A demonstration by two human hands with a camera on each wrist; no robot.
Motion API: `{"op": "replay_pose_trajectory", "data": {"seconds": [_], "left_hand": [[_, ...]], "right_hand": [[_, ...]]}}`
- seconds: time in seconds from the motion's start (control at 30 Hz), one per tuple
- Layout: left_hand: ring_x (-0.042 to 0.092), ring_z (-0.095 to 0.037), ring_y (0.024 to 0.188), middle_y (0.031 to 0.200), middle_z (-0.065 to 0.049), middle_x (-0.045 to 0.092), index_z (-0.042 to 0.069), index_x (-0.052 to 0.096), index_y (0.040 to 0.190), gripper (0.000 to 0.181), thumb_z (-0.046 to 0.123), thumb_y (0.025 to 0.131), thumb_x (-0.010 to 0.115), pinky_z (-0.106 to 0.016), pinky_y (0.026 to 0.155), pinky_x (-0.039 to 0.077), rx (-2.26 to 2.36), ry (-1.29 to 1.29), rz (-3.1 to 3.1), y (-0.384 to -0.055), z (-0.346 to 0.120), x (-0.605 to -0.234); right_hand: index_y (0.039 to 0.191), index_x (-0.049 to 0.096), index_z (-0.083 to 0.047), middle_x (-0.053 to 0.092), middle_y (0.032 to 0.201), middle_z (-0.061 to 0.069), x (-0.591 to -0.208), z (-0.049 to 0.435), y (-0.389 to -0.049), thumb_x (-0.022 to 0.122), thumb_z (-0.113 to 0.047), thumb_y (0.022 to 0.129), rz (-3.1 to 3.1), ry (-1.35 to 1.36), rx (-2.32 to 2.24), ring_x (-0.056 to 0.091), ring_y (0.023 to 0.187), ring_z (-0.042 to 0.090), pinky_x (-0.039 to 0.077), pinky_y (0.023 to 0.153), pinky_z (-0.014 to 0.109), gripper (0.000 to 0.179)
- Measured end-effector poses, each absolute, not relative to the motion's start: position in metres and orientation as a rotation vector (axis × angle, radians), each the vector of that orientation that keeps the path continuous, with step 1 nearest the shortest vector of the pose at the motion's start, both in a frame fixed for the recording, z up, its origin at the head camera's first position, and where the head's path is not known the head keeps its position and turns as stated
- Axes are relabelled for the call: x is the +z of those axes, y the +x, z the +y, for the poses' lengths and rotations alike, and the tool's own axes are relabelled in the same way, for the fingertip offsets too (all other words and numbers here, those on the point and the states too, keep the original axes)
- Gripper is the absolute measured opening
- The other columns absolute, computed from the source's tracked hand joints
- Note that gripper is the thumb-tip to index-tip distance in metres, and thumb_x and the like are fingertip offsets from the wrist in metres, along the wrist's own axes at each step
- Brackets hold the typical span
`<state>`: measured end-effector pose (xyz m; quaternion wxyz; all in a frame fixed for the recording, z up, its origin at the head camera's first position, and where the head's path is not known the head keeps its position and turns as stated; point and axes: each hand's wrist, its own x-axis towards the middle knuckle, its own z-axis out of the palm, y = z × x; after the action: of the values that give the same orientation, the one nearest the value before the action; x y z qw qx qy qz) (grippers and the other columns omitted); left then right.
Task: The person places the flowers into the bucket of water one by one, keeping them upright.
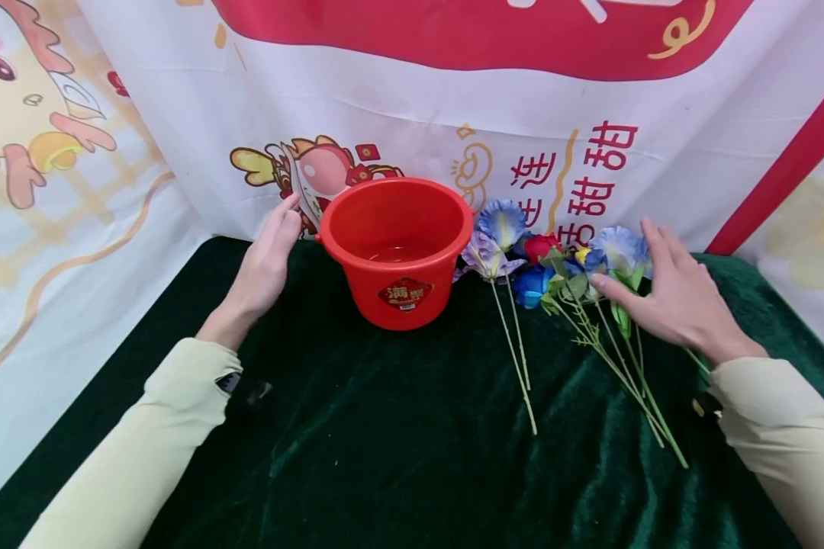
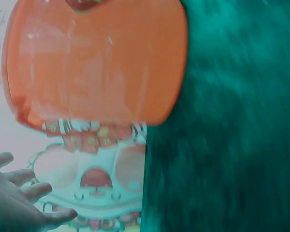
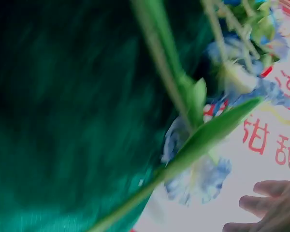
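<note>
A red plastic bucket (image 1: 360, 286) with a dark red label stands upright at the back of the table. My left hand (image 1: 264, 259) is just left of it with straight fingers; in the left wrist view its spread fingers (image 2: 36, 191) are apart from the bucket wall (image 2: 106, 72). To the bucket's right lie artificial flowers: two pale purple-blue irises (image 1: 489, 255), a blue bloom (image 1: 532, 286), a red bloom (image 1: 541, 246) and another blue iris (image 1: 618, 248). Holding nothing, my right hand (image 1: 683, 297) hovers over the rightmost stems, thumb and fingers extended. A long green leaf (image 3: 208, 137) crosses the right wrist view.
A dark green velvet cloth (image 1: 384, 427) covers the table. Long flower stems (image 1: 515, 343) point toward the front. Behind the table hangs a white printed backdrop (image 1: 412, 99) with red characters and cartoon figures, close behind the bucket and blooms.
</note>
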<state>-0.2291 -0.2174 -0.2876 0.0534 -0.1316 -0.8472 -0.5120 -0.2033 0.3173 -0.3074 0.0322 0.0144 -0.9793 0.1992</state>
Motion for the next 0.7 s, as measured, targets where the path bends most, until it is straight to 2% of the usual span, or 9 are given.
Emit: {"op": "replay_pose_trajectory", "data": {"seconds": [0.17, 0.27, 0.37, 0.47, 0.6, 0.7], "left_hand": [[0.018, -0.029, 0.161, 0.178, 0.000, 0.017, 0.023, 0.018, 0.171, 0.068, 0.054, 0.111, 0.029, -0.066, 0.129, 0.017, -1.835, -0.451, -2.427, -0.236, -0.193, -0.288], [0.025, -0.027, 0.157, 0.176, 0.000, 0.023, 0.019, 0.022, 0.170, 0.063, 0.040, 0.112, 0.032, -0.060, 0.130, 0.022, -1.893, -0.445, -2.371, -0.242, -0.180, -0.290], [0.026, -0.025, 0.158, 0.176, 0.001, 0.025, 0.015, 0.028, 0.168, 0.061, 0.022, 0.108, 0.034, -0.055, 0.132, 0.024, -1.945, -0.407, -2.315, -0.247, -0.171, -0.291], [0.024, -0.023, 0.159, 0.176, 0.003, 0.025, 0.013, 0.033, 0.165, 0.064, 0.011, 0.101, 0.034, -0.054, 0.132, 0.024, -1.982, -0.372, -2.264, -0.249, -0.165, -0.294], [0.023, -0.022, 0.158, 0.177, 0.003, 0.024, 0.012, 0.033, 0.165, 0.066, 0.010, 0.099, 0.034, -0.054, 0.131, 0.023, -2.007, -0.370, -2.223, -0.250, -0.162, -0.296], [0.024, -0.022, 0.158, 0.177, 0.002, 0.024, 0.013, 0.032, 0.166, 0.066, 0.010, 0.100, 0.034, -0.054, 0.131, 0.023, -2.031, -0.384, -2.196, -0.250, -0.160, -0.297]], "right_hand": [[0.170, -0.014, -0.030, -0.003, 0.180, 0.015, -0.299, 0.295, -0.201, 0.049, -0.073, 0.099, -2.926, -0.017, 0.983, 0.007, 0.163, 0.053, 0.013, 0.119, 0.084, 0.105], [0.170, -0.010, -0.034, 0.003, 0.181, 0.011, -0.292, 0.276, -0.200, 0.049, -0.073, 0.098, -2.815, -0.033, 1.246, 0.009, 0.165, 0.046, 0.013, 0.124, 0.079, 0.101], [0.172, 0.000, -0.033, 0.014, 0.180, 0.008, -0.287, 0.256, -0.199, 0.052, -0.071, 0.099, -2.679, -0.037, 1.464, 0.017, 0.166, 0.038, 0.018, 0.129, 0.071, 0.097], [0.171, 0.014, -0.028, 0.029, 0.176, 0.009, -0.285, 0.239, -0.201, 0.056, -0.066, 0.100, -2.536, -0.072, 1.684, 0.031, 0.161, 0.031, 0.025, 0.131, 0.062, 0.091], [0.164, 0.035, -0.017, 0.056, 0.157, 0.004, -0.286, 0.222, -0.203, 0.067, -0.052, 0.099, -2.299, -0.125, 2.026, 0.054, 0.143, 0.018, 0.037, 0.128, 0.045, 0.081], [0.149, 0.053, -0.009, 0.075, 0.127, -0.005, -0.289, 0.214, -0.204, 0.076, -0.031, 0.097, -2.082, -0.127, 2.283, 0.070, 0.121, 0.008, 0.054, 0.112, 0.031, 0.061]]}}
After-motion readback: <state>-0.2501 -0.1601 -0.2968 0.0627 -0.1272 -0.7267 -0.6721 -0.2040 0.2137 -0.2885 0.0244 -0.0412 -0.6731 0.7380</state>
